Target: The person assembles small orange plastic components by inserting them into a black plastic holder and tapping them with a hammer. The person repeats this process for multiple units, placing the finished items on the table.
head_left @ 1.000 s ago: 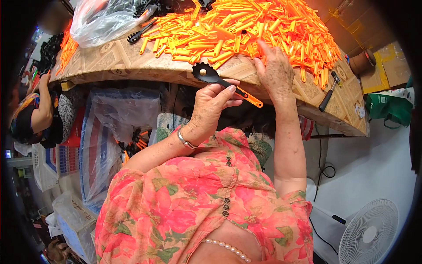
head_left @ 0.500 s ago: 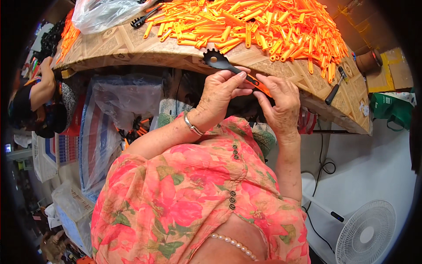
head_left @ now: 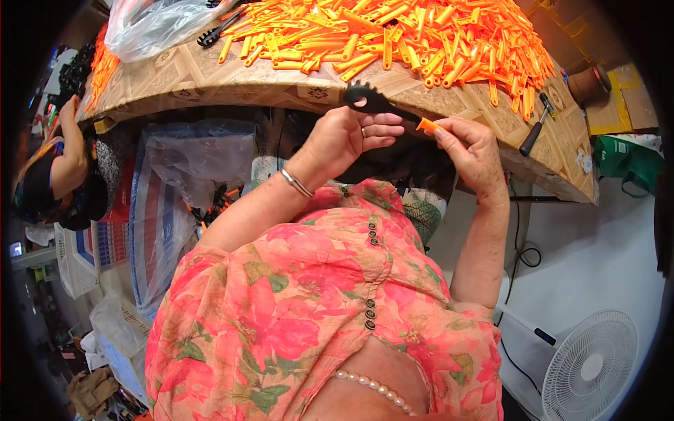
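A black spaghetti server (head_left: 370, 100), with a toothed, holed head, is held in front of me by the table's near edge. My left hand (head_left: 351, 133) is at its head, palm turned up and fingers curled loosely beneath; the thumb is hard to make out. The black shaft slopes down to the right and meets an orange handle piece (head_left: 427, 126). Thumb and fingers of my right hand (head_left: 474, 151) pinch that piece and hide most of it. How far the shaft sits inside it cannot be seen.
Orange handles (head_left: 393, 42) are heaped across the table (head_left: 295, 88). Another black server (head_left: 214, 35) lies beside a clear plastic bag (head_left: 158, 28). At the right lies a hammer (head_left: 539, 126). A fan (head_left: 593, 365) stands lower right. Another person's arm (head_left: 69, 154) shows at far left.
My right hand has moved right and downward, now pinching the orange piece near its flared end. My left hand has turned palm up, and the server's head has shifted slightly right.
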Motion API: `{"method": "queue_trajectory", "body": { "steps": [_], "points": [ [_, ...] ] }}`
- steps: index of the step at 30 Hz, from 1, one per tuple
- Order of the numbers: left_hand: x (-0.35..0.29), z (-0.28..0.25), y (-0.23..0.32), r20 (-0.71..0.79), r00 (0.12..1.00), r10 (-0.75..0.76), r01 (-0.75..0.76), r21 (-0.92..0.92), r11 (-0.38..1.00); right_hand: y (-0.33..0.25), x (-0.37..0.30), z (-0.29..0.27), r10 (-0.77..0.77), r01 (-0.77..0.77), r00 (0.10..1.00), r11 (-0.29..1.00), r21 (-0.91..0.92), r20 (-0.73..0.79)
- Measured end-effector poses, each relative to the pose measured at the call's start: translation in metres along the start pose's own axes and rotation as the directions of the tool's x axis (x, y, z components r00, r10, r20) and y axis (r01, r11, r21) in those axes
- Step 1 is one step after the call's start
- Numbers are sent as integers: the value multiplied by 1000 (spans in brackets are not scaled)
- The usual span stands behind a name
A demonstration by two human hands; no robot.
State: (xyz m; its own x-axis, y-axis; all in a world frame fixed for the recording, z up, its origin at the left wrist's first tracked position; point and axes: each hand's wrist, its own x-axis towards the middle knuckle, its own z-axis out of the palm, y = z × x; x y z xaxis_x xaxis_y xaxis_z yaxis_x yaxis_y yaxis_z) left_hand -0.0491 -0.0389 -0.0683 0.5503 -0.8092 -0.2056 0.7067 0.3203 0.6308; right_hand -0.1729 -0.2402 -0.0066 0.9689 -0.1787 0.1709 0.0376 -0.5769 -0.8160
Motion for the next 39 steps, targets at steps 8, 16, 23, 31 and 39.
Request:
{"method": "queue_trajectory", "body": {
  "steps": [8,16,23,31,39],
  "points": [
    [-5,-3,31,490,800,-347,61,508,859,9,36,-40,112,-55,859,990,-129,499],
    [-13,19,19,436,806,-401,130,530,838,-21,52,-24,-27,160,927,931,-329,374],
    [-22,17,7,107,982,-156,90,463,882,46,13,-69,-202,-317,814,631,-708,-544],
    [-19,20,1,-1,995,-97,87,449,889,88,-13,-97,117,-606,741,540,-584,-661],
    [-7,33,10,-101,994,-51,94,490,867,98,-45,-125,367,-624,715,720,-305,-595]
  ]
}}
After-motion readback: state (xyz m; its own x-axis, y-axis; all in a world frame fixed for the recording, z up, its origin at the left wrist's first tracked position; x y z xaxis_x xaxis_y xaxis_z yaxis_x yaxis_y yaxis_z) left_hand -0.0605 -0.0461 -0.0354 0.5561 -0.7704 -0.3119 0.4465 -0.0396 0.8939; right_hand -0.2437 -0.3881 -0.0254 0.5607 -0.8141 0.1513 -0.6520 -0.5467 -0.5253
